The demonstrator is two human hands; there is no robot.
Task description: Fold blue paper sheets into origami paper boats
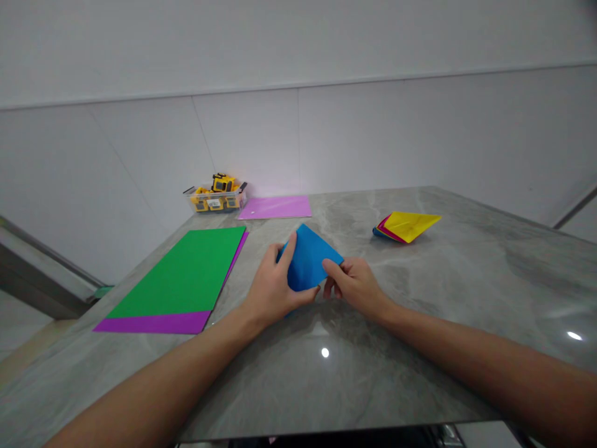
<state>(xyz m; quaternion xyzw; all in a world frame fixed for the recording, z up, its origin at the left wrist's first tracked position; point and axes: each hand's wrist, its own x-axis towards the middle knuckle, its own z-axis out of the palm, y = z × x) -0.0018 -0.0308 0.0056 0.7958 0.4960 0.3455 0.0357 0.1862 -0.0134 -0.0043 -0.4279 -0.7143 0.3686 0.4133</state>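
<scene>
A folded piece of blue paper (308,254) is held between both hands, a little above the grey table. My left hand (275,283) grips its left side, fingers on the upper left edge and thumb along the bottom. At the right corner, my right hand (357,283) pinches the paper between thumb and fingers. Part of the blue paper is hidden behind the left hand. To the right lie folded paper pieces (410,226), with yellow on top and red and blue layers showing beneath.
Green sheets (186,267) lie over purple sheets (156,322) on the left of the marbled table (373,379). Pink-purple sheets (277,207) lie at the back, beside a clear plastic box (214,202) of yellow toy vehicles. A white wall stands behind.
</scene>
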